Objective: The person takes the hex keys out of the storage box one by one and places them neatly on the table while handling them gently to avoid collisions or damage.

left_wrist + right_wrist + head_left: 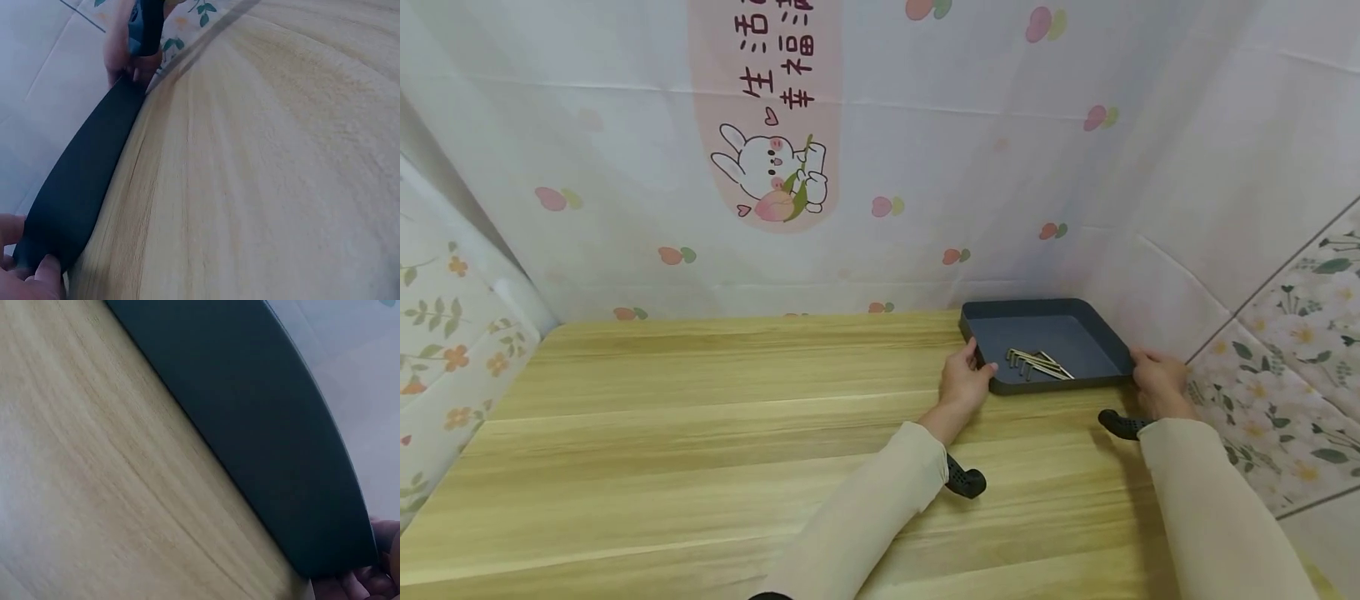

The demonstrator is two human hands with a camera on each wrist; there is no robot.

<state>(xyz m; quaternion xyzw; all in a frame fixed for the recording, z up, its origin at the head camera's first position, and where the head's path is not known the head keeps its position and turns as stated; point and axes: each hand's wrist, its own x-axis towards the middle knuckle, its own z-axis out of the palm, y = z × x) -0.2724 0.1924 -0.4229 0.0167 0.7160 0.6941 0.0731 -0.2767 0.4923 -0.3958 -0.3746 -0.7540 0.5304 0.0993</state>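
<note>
A dark grey rectangular tray [1078, 337] is at the back right of the wooden table, with several gold-coloured L-shaped hex keys [1037, 364] lying loosely together near its front left. My left hand [964, 385] grips the tray's left side at the front corner, thumb by the rim. At the opposite front corner my right hand [1161, 385] holds the right side. The left wrist view shows the tray's long front wall [81, 175] between both hands. In the right wrist view, fingers [353, 586] curl beneath the tray's corner [337, 550].
The wooden table [700, 433] extends left and toward the front. A white printed curtain [887, 150] hangs behind the tray, and a flowered panel [1292, 367] stands close beside my right hand. Black perforated pieces [966, 482] stick out at both sleeve cuffs.
</note>
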